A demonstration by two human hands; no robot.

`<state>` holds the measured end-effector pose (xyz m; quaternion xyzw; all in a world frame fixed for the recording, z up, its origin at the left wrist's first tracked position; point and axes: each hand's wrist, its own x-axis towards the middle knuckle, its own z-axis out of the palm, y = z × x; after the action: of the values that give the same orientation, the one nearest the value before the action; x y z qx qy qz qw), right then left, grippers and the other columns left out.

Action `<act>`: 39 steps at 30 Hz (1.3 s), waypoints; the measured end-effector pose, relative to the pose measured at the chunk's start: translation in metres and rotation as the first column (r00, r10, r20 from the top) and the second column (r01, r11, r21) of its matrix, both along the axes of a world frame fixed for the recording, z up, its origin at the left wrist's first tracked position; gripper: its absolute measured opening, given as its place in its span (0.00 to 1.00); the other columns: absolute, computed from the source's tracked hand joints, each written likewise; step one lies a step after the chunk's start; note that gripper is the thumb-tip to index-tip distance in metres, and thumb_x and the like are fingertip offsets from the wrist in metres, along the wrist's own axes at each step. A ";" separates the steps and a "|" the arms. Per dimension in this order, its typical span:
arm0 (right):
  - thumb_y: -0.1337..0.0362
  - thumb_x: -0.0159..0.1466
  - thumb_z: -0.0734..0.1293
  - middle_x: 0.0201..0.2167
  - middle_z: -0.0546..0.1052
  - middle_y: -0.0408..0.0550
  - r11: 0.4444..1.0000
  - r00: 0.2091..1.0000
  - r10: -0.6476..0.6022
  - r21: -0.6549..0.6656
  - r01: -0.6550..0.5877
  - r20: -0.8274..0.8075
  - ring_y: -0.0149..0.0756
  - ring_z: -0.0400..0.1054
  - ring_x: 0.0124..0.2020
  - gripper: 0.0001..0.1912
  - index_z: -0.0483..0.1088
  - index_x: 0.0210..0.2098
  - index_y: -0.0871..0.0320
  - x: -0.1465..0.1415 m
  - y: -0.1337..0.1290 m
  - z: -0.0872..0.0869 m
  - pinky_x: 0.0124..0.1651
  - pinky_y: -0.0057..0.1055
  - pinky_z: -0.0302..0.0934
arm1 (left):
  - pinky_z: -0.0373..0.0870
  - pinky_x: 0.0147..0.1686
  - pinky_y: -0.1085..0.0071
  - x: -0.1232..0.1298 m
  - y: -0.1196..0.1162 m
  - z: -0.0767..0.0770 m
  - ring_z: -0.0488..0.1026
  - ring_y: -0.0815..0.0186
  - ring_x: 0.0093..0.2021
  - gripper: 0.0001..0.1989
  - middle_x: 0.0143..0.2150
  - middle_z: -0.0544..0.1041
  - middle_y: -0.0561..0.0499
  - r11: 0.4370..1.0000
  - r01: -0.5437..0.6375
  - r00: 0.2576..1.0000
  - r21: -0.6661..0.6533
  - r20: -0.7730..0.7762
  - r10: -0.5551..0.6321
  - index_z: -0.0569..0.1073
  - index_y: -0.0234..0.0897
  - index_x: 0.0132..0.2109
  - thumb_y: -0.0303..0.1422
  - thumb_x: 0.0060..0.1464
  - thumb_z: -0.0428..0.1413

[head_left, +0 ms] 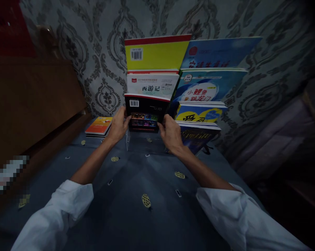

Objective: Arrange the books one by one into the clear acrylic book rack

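Stack of small, orange-topped books [98,126] lies flat near back-left corner of counter [112,212]; left hand [118,125] and right hand [172,132], apart, pinch sides of upright black paperback [144,108]; rightward, blue paperbacks [225,82] already stand tiered.

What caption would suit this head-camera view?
Two hands steady a black-backed book before a yellow-backed book, beside a small orange-covered stack.
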<state>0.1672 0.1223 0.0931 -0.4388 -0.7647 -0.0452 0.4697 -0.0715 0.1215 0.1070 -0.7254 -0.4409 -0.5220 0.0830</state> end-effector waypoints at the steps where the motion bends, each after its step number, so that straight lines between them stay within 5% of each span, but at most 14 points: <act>1: 0.67 0.65 0.60 0.35 0.72 0.51 1.000 1.000 -0.015 -0.022 0.015 0.018 0.44 0.68 0.35 0.04 0.63 0.40 0.55 -0.001 0.001 -0.001 0.38 0.38 0.62 | 0.69 0.44 0.64 0.000 0.001 -0.002 0.71 0.62 0.40 0.03 0.37 0.70 0.50 1.000 -0.014 1.000 -0.007 -0.010 0.014 0.65 0.38 0.40 0.28 0.61 0.54; 10: 0.69 0.64 0.59 0.32 0.77 0.52 0.980 0.983 -0.119 -0.144 0.139 0.140 0.43 0.71 0.31 0.06 0.64 0.41 0.56 -0.003 0.001 -0.013 0.32 0.33 0.59 | 0.70 0.43 0.64 0.005 -0.007 -0.022 0.73 0.59 0.40 0.06 0.39 0.73 0.47 0.974 -0.087 0.996 -0.207 -0.041 0.081 0.65 0.38 0.46 0.28 0.61 0.53; 16: 0.67 0.66 0.59 0.36 0.79 0.57 0.957 0.978 -0.179 -0.211 0.199 0.109 0.47 0.74 0.33 0.11 0.64 0.48 0.60 -0.010 -0.010 -0.010 0.33 0.35 0.62 | 0.70 0.48 0.60 0.015 -0.009 -0.013 0.74 0.53 0.49 0.14 0.49 0.73 0.39 0.969 -0.170 0.984 -0.182 -0.077 0.158 0.63 0.35 0.55 0.29 0.63 0.51; 21: 0.67 0.64 0.60 0.49 0.78 0.60 0.979 0.992 -0.109 -0.182 0.096 -0.059 0.49 0.75 0.46 0.21 0.63 0.57 0.60 -0.014 -0.006 -0.012 0.46 0.41 0.67 | 0.69 0.52 0.59 0.017 -0.008 -0.008 0.72 0.53 0.53 0.15 0.51 0.73 0.39 0.967 -0.191 0.979 -0.170 -0.098 0.176 0.63 0.35 0.57 0.29 0.64 0.48; 26: 0.68 0.61 0.60 0.43 0.81 0.56 0.958 0.977 -0.090 -0.285 0.032 -0.192 0.47 0.76 0.44 0.20 0.69 0.53 0.59 -0.015 0.005 -0.020 0.46 0.41 0.68 | 0.69 0.50 0.61 0.016 -0.006 -0.003 0.74 0.54 0.51 0.11 0.49 0.74 0.40 0.959 -0.222 0.971 -0.175 -0.127 0.202 0.66 0.36 0.53 0.28 0.65 0.47; 33: 0.69 0.62 0.59 0.36 0.81 0.50 0.912 0.978 -0.193 -0.381 0.151 -0.074 0.42 0.76 0.38 0.19 0.72 0.50 0.58 -0.019 -0.008 -0.017 0.41 0.31 0.65 | 0.70 0.48 0.62 0.020 -0.011 0.008 0.75 0.54 0.51 0.10 0.50 0.74 0.39 0.891 -0.364 0.915 -0.271 -0.280 0.289 0.65 0.34 0.52 0.28 0.66 0.44; 39: 0.69 0.63 0.58 0.41 0.82 0.56 0.885 0.985 -0.175 -0.441 0.151 -0.014 0.45 0.76 0.42 0.19 0.73 0.50 0.61 -0.016 -0.008 -0.011 0.44 0.34 0.66 | 0.70 0.50 0.60 0.016 -0.010 0.011 0.74 0.53 0.52 0.10 0.50 0.74 0.37 0.898 -0.341 0.917 -0.278 -0.308 0.253 0.65 0.33 0.50 0.29 0.67 0.43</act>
<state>0.1508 0.1143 0.0825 -0.5967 -0.7031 0.1003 0.3736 -0.0552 0.1113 0.1182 -0.7154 -0.6124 -0.3215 0.0995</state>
